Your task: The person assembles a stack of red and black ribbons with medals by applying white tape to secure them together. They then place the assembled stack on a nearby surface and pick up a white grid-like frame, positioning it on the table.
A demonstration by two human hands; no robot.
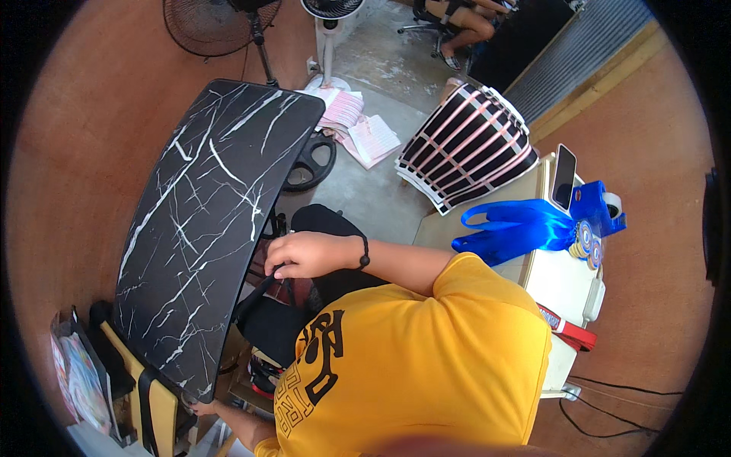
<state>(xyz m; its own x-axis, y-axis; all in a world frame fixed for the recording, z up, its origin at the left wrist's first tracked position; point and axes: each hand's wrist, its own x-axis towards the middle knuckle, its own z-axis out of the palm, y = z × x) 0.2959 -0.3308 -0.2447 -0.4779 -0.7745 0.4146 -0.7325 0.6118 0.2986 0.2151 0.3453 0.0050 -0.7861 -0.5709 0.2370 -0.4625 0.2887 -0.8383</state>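
Observation:
My right hand (308, 255), with a dark beaded bracelet (365, 255) at the wrist, is over my lap beside the near edge of a black marble-patterned tabletop (205, 206). Its fingers are curled closed around the end of a narrow black bar (257, 295); the bar's other end runs under the table edge. My left hand (203, 408) reaches down at the tabletop's lower corner, next to a yellow board (162, 404) with a black strap. Its fingers are small and partly hidden there, so what they touch does not show.
To the right, a white cabinet (560, 286) holds blue ribbon (510, 225), a phone (563, 177), a blue tape dispenser (598, 207) and ribbon rolls. Strips hang over a rack (468, 145). Papers (358, 126) lie on the floor by two fans. Another person's leg (468, 27) shows far off.

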